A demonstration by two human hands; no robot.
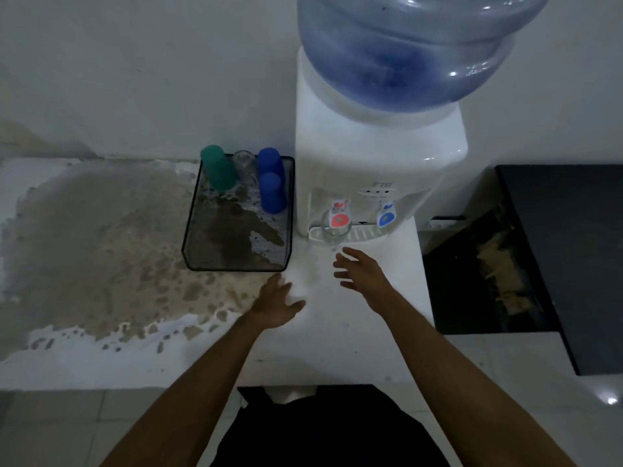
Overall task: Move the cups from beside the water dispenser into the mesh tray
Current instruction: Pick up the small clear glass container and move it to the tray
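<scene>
A black mesh tray (192, 227) sits on the counter left of the white water dispenser (371, 163). At the tray's far end stand a green cup (217, 168), a clear glass (245, 166) and two blue cups (271, 163) (272, 193), all upside down. Another clear glass (333, 230) stands on the dispenser's drip tray under the red tap. My right hand (360, 269) hovers just in front of that glass, fingers spread, holding nothing. My left hand (276, 303) rests open on the counter near the tray's front right corner.
A big blue water bottle (414, 45) tops the dispenser. The counter (84, 237) left of the tray is stained brown. A dark black surface (573, 247) lies to the right, past a gap. The counter's front edge is near my body.
</scene>
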